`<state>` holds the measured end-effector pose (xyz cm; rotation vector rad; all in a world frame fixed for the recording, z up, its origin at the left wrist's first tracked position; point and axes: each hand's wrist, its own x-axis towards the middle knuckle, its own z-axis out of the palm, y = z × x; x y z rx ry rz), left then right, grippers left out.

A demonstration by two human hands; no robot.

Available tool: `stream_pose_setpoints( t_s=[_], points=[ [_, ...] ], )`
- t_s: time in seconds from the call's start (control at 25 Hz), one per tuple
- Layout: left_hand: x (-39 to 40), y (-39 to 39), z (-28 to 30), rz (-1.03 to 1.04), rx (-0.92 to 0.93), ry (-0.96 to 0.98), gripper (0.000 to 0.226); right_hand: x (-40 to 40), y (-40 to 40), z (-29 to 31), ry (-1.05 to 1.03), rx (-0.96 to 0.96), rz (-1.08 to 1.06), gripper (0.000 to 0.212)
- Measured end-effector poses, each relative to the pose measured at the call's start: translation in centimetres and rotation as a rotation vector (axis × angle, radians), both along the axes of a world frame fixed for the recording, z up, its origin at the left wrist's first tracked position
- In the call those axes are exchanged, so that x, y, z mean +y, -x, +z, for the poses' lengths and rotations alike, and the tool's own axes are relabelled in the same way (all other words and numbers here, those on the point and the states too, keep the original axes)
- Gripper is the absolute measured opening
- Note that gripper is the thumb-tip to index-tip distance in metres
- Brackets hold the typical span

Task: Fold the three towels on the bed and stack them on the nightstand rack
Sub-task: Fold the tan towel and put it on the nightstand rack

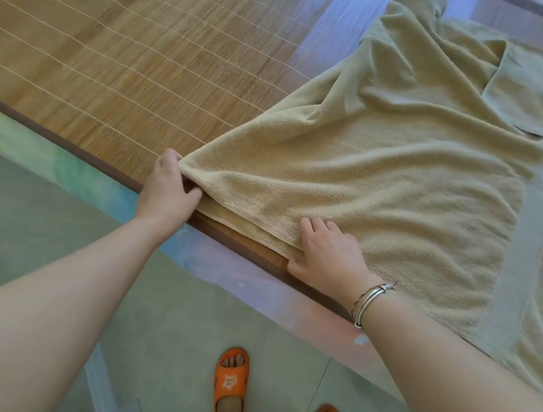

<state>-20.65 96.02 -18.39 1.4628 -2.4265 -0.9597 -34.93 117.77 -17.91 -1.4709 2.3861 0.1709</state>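
Bedroom in a home, seen from the bedside.

Landmark: a low bed with a dark brown wooden edge rail. Covering its top, a woven tan bamboo sleeping mat with pale stitched lines. On the mat's right part, rumpled beige terry towels. Below the rail, a pastel-tinted bed skirt hangs to a grey-green tiled floor. On that floor, beside the bed, feet in orange rubber house slippers.
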Motion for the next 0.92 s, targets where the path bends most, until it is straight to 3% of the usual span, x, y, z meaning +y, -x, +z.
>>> stream_pose_setpoints(
  t_s=[0.2,0.32,0.44,0.64,0.76,0.84,0.92],
  points=[
    [-0.8,0.6,0.8,0.166,0.046,0.142,0.014,-0.1,0.7,0.4,-0.018,-0.04,-0.016,0.032],
    [-1.7,-0.4,0.9,0.378,-0.005,0.085,0.01,0.0,0.7,1.0,-0.039,-0.033,0.123,0.01],
    [-2.1,-1.6,-0.6,0.344,-0.143,-0.077,0.005,0.7,0.5,1.3,-0.017,-0.025,0.236,0.008],
    [-2.4,-1.9,-1.2,0.315,-0.072,-0.095,0.004,1.4,0.1,0.6,-0.071,-0.036,0.259,0.013],
    [-2.0,-2.1,-1.1,0.026,-0.307,0.304,0.035,1.5,-0.1,0.3,-0.085,-0.069,0.26,0.015],
    [-1.8,-2.3,-1.5,-0.358,-0.343,0.608,0.076,1.5,0.0,0.5,-0.04,-0.138,0.227,0.007],
    [-1.4,-2.1,-1.4,-0.714,-0.309,0.727,0.094,2.1,0.3,0.8,0.066,-0.278,0.1,0.01]
  ],
)
